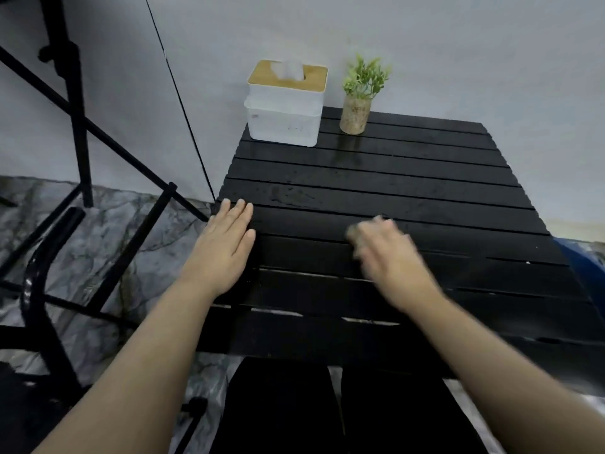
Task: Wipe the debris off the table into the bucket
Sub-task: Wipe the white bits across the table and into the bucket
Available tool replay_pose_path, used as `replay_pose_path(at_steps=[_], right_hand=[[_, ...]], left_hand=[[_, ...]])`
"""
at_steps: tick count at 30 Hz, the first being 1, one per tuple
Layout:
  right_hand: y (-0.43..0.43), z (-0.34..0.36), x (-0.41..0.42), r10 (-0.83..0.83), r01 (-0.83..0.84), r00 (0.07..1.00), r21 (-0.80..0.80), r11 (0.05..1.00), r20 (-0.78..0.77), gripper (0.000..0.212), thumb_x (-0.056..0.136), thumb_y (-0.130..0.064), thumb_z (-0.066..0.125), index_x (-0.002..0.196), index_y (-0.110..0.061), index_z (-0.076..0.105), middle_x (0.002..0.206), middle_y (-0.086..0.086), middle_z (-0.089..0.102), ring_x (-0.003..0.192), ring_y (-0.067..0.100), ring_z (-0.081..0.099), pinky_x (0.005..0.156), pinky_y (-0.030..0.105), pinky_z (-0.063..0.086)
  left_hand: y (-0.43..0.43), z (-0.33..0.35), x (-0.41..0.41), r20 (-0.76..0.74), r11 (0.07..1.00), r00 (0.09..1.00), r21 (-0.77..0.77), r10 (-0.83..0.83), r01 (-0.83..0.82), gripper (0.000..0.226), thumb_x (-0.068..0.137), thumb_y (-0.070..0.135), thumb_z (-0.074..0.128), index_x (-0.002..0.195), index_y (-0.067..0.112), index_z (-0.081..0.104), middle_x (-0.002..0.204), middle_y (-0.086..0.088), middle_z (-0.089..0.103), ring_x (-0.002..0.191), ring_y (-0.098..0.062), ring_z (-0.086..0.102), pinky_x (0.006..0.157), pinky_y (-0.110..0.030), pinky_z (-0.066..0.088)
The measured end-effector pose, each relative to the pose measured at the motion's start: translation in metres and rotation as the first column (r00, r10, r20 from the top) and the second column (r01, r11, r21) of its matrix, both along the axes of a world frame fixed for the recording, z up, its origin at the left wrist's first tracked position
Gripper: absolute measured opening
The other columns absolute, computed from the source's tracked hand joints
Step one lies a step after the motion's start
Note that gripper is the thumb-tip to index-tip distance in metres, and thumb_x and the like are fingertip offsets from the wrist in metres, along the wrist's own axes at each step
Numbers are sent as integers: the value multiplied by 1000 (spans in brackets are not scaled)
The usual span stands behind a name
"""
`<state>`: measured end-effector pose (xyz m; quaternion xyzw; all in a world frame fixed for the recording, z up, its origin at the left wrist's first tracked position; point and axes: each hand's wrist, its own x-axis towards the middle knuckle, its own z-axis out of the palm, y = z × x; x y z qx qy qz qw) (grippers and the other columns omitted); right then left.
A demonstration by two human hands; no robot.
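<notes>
Left hand [226,245] flat on slatted table [409,178], right hand [389,253] blurred above it

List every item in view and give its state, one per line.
Black slatted table: wet smears, a few specks.
White tissue box with wooden lid: upright, tissue sticking out.
Small potted green plant: upright.
Left hand: flat, open, at the table's left edge.
Right hand: motion-blurred; grip unclear.
Blue object: mostly hidden.

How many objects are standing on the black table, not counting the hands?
2. A white tissue box stands at the far left corner of the table, and a small potted plant stands just to its right, near the far edge. Nothing else shows.
</notes>
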<state>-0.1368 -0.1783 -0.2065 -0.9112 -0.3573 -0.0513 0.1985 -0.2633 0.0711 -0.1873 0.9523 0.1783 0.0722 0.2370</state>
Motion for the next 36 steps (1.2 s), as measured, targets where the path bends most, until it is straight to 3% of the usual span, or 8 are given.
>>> replay_pose_path(at_steps=[4,9,12,19,25,30,33,36], right_hand=[[27,4,84,-273,271,962,-47,961,-23,43,95,-31,42,131,-8,46,134,22,46,125,39,39,100,47,31],[78,-3,-14,481,-479,877,-79,874,1,48,88,-40,40,131,-22,51,137,17,49,129,36,41,108,47,29],[79,4,15,624,-621,780,-70,780,37,43,90,-33,39,129,-20,52,135,15,52,127,33,45,102,49,35],[114,0,178,-57,56,998,-22,998,-15,40,97,-31,34,134,-18,39,137,21,44,130,39,35,104,58,30],[51,-4,71,558,-558,830,-24,829,-11,43,95,-34,36,133,-20,49,142,14,45,134,32,35,110,46,25],[-53,-4,225,45,-44,998,-18,999,36,45,97,-34,39,139,-15,39,147,11,37,139,32,24,112,49,16],[-97,-4,303,-426,428,904,54,902,-45,41,99,-28,40,133,-7,45,135,18,48,128,35,38,108,41,29],[-67,-11,299,-404,405,914,4,915,31,51,90,-40,30,121,-7,53,122,20,55,116,39,46,96,51,40]], left_hand=[[8,2,46,-36,998,999,61,-30,32,51,98,32,24,146,19,14,158,2,10,146,-13,-3,118,-32,-1],[28,-7,83,-91,995,996,98,-25,34,51,98,31,23,147,18,11,158,2,7,146,-14,-4,117,-32,-2],[36,-14,95,-127,994,992,102,-26,39,51,98,32,21,147,20,10,158,3,5,146,-13,-5,118,-31,-3],[38,-17,103,-149,993,989,113,-25,42,51,98,35,21,146,24,11,158,7,6,145,-10,-2,120,-32,-1],[7,-2,170,-82,988,988,76,-128,134,50,98,32,23,146,23,13,157,7,9,145,-10,-2,118,-32,-2],[-51,-10,210,-116,959,960,99,-255,267,51,98,34,20,146,23,10,158,7,5,145,-12,-6,119,-36,-3],[-76,-11,229,-119,946,951,126,-285,299,52,98,35,19,147,23,8,158,6,5,145,-12,-5,118,-36,-2],[-90,-7,246,-103,942,947,113,-305,316,51,98,33,20,147,22,7,158,6,3,145,-12,-7,118,-35,-4]])
